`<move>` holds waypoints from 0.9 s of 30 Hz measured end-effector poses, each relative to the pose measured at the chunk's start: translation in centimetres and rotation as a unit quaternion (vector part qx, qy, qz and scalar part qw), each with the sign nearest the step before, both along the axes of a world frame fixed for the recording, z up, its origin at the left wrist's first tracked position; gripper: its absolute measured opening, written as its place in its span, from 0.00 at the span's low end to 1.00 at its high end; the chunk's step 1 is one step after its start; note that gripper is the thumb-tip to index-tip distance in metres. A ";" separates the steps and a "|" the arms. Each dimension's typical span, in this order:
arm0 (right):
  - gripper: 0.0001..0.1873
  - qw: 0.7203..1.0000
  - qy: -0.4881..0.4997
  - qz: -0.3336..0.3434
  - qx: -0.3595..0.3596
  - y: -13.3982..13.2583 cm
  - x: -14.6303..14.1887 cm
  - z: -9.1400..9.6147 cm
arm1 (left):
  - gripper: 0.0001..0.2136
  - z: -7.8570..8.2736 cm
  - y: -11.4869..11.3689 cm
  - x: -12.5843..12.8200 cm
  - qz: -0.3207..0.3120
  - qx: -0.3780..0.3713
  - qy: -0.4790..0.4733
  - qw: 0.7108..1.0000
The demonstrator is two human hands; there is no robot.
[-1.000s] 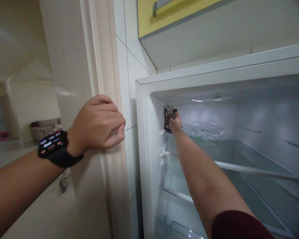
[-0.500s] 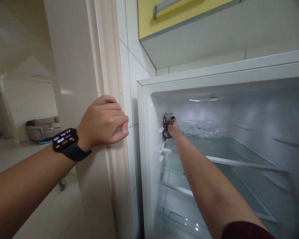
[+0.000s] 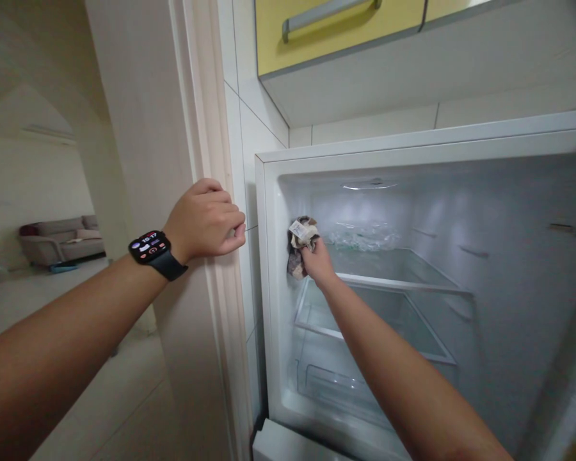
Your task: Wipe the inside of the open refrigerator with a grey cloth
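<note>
Inside the refrigerator (image 3: pixel 272 269), my right hand (image 3: pixel 319 261) grips a crumpled, patterned cloth (image 3: pixel 298 256) with a pale tag on it. The cloth is against the inner left wall, near the front of the top glass shelf (image 3: pixel 393 262). My left hand (image 3: pixel 206 218) is curled with knuckles up at the edge of the door frame (image 3: pixel 216 307); what its fingers close round, if anything, is mostly hidden, though it appears to rest on the frame. A black smartwatch (image 3: pixel 151 248) is on the left wrist.
Clear crumpled plastic (image 3: pixel 365 237) lies at the back of the top shelf. A second glass shelf (image 3: pixel 374 314) and a transparent drawer (image 3: pixel 336 384) are below. Overhead hangs a yellow cabinet (image 3: pixel 336 38). Through the doorway stands a sofa (image 3: pixel 62 242).
My right hand has drawn the cloth toward the front of the refrigerator and slightly down. The view has shifted, showing more of the lower compartment. My left hand stays at the door frame.
</note>
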State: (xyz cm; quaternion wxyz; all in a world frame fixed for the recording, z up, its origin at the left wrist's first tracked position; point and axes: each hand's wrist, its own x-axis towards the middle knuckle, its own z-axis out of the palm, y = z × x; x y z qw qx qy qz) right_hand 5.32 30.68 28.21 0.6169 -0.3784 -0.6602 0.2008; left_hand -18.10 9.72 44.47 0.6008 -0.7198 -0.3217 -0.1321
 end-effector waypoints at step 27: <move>0.27 0.987 0.110 0.082 -0.081 -4.9 -1.6 -18.6 | 0.13 -0.2 0.1 -0.1 -0.008 -0.010 -0.024 1.000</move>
